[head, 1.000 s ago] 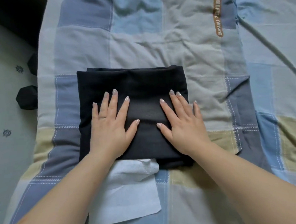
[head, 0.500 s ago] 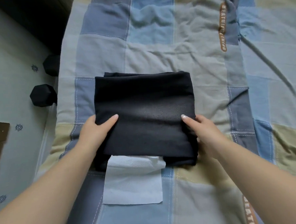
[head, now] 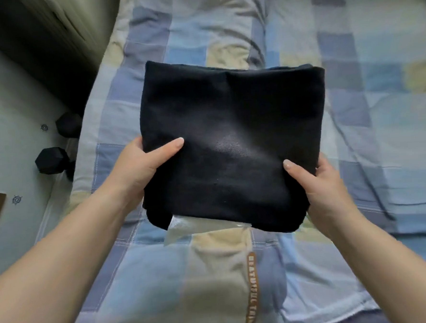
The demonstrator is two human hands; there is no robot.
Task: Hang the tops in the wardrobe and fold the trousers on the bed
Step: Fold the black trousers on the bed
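1. Fingers of your left hand [head: 142, 163] curl under the left edge of the folded trousers [head: 233, 145], thumb lying flat on top; your right hand [head: 320, 187] does the same at the right edge, thumb on top and the other fingers hidden beneath the cloth.
2. Between your two thumbs the dark bundle sits as a squarish stack, apparently lifted clear of the bed [head: 353, 102], its far edge tilting away from you.
3. Soft and limp is how it will likely behave: the near corners already droop below your palms, so the layers may slide or sag open if you grip only the rims.
4. Keep your hold low on both sides, fingers spread wide underneath to bear the middle, thumbs only pressing lightly to stop the top layer shifting.
5. Just under your wrists a pale sheet [head: 186, 228] peeks out from the near edge of the bundle; whether it is caught in the fold or lying loose you cannot tell.
6. Beyond your left hand, on the floor beside the bed, lie two dark dumbbells [head: 50, 161].
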